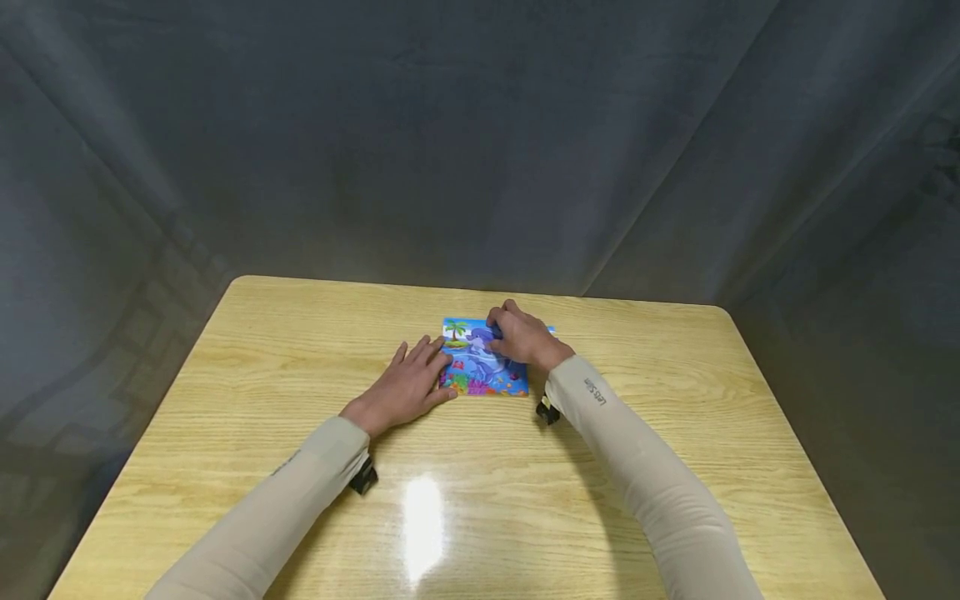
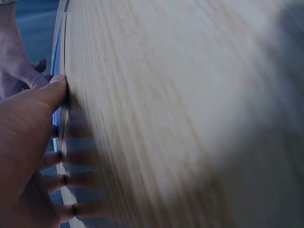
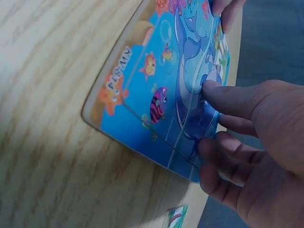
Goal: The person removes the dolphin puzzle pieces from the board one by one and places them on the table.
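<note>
A jigsaw puzzle board (image 1: 480, 379) printed with dolphins, fish, coral and a palm tree lies toward the table's far side. My left hand (image 1: 408, 387) rests flat at its left side, fingers spread over the edge and thumb near the lower left corner. Over the upper right of the board, my right hand (image 1: 523, 335) pinches a puzzle piece (image 3: 202, 114) with dolphin print between thumb and bent fingers. In the right wrist view thin seams run across the picture, and the hand covers part of the board's far edge.
A small printed piece (image 3: 175, 216) lies on the table off the board's right side. The wooden table (image 1: 300, 333) carries a bright light reflection near its front. Dark curtains (image 1: 450, 167) hang behind and beside the table.
</note>
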Demonstrator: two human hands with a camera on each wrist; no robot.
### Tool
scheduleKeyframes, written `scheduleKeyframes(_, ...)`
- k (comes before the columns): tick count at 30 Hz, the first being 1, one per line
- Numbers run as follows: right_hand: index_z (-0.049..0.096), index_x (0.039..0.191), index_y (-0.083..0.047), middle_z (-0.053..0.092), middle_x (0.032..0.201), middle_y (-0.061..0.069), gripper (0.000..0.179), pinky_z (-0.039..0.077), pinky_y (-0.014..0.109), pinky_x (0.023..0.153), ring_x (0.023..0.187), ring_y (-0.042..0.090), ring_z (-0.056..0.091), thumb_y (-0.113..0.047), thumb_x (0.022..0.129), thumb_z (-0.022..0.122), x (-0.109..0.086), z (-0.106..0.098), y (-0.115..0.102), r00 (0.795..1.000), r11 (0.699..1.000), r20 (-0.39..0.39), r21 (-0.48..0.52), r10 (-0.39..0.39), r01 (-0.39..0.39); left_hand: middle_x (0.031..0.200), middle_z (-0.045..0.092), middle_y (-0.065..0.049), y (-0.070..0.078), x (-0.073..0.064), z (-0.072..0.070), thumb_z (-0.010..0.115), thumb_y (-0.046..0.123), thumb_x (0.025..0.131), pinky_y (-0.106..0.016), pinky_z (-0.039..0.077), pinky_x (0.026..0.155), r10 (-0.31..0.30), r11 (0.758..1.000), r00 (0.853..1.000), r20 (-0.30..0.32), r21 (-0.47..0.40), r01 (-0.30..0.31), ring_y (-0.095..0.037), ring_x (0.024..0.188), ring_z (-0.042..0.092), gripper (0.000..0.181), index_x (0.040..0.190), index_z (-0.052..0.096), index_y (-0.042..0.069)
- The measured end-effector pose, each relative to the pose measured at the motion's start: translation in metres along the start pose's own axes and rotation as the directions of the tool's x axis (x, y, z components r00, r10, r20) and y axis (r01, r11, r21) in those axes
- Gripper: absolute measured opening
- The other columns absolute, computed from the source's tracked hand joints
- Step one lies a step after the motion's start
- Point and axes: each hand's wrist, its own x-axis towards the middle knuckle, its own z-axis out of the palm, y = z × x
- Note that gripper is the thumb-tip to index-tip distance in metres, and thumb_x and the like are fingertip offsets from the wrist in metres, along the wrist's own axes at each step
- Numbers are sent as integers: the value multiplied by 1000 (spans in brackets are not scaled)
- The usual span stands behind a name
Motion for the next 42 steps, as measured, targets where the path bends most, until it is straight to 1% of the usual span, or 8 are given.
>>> scheduleKeyframes(7,60,135,-8,56,135,12,42,58,49,101,112,27,63,-32,103,73,-1,1,0,999,1000,-33,-3,-20,20,178,22,-18,0,-1,-2,55,52,109,-70,14,133,-10,1000,1000,19,0,10,-44,167,17,69,162,43,11)
scheduleKeyframes(15,64,134,-8,60,135,7,43,58,49,103,115,25,66,-34,101,76,-1,4,4,996,998,-74,-26,-52,50,178,23,-20,0,-2,-1,56,52,109,-71,14,132,-1,1000,1000,4,-10,1,-45,166,18,68,161,44,9)
scheduleKeyframes(19,65,138,-10,64,137,6,47,58,50,106,123,25,68,-35,100,77,-2,4,7,992,997,-97,-39,-77,73,178,21,-19,0,-1,-1,55,52,109,-70,14,133,-3,1000,1000,13,-9,3,-44,167,16,69,162,43,10)
scheduleKeyframes(24,63,146,-12,60,141,7,52,57,49,107,123,25,67,-35,101,76,-2,5,8,991,995,-98,-45,-97,93,179,21,-18,0,0,-1,55,52,109,-70,13,133,-5,1000,1000,16,-4,5,-43,167,16,69,162,44,10)
scheduleKeyframes(29,64,147,-11,56,141,7,51,57,47,106,120,24,65,-33,102,75,-2,6,8,993,996,-88,-12,-85,84,178,22,-18,0,0,-1,55,52,109,-71,14,133,-2,1000,1000,15,-4,3,-44,167,17,68,161,44,10)
scheduleKeyframes(34,63,144,-11,55,140,8,48,57,48,107,119,25,64,-31,102,75,-3,7,9,990,995,-104,12,-95,97,178,22,-18,0,0,-1,54,53,109,-70,13,133,-4,1000,1000,18,-1,4,-44,167,16,69,162,44,10)
scheduleKeyframes(37,63,143,-11,58,140,8,46,56,50,109,121,26,65,-30,102,75,-3,8,9,988,995,-117,21,-97,101,179,22,-18,0,0,-1,54,53,109,-70,13,133,-4,1000,1000,19,2,4,-44,167,16,70,162,43,10)
scheduleKeyframes(42,65,137,-9,65,133,11,33,56,51,108,118,28,67,-17,105,68,-3,8,9,984,989,-149,91,-101,115,178,23,-20,1,-1,-1,55,52,109,-71,15,132,5,1000,1000,5,1,-5,-46,166,18,68,161,44,9)
